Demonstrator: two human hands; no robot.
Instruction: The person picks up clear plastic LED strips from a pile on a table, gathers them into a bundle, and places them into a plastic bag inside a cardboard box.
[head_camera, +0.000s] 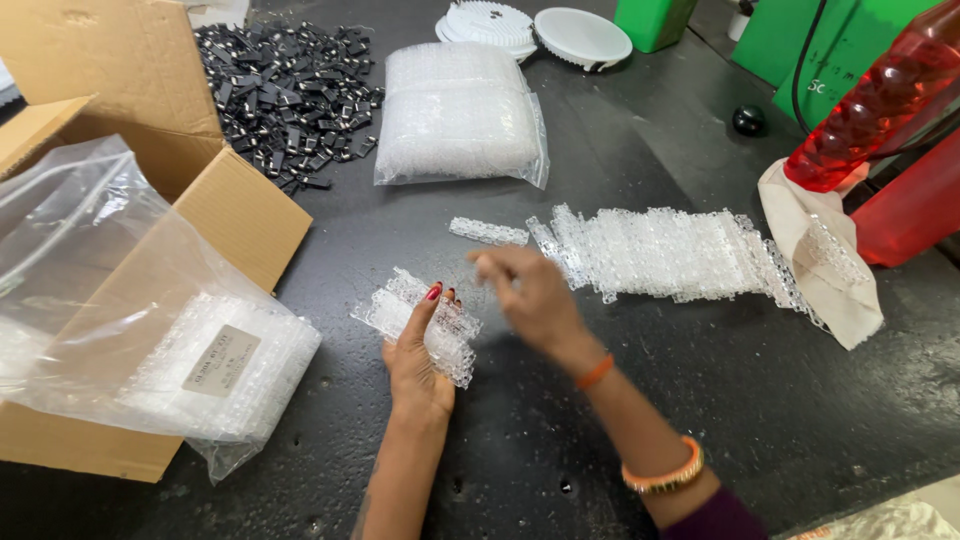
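on the dark table (640, 400), near its middle, a small stack of clear plastic strips (420, 325) is held by the left hand (418, 360), with the fingers closed round its edge and the red-nailed fingertips (434, 292) pressed against its upper side. just right of that grip, the right hand (530, 295) is blurred, its fingers drawn together above the stack; whether anything is pinched between them cannot be told. beyond the right hand and touching nothing else, a single clear strip (488, 231) is laid flat, and further right of it a long row of clear strips (670, 252) is spread out, its far end resting on a white cloth (830, 270). further from the grip, straight ahead, a sealed bag of clear parts (458, 115) is set down, with a heap of small black clips (290, 90) to its left and two white round lids (540, 30) behind it. left of the held stack, a cardboard box (240, 215) is lined with a loose plastic bag (100, 290), and a labelled packet of clear parts (225, 365) is seen inside it. far right, a red bottle (880, 100) is tilted against green containers (800, 40).
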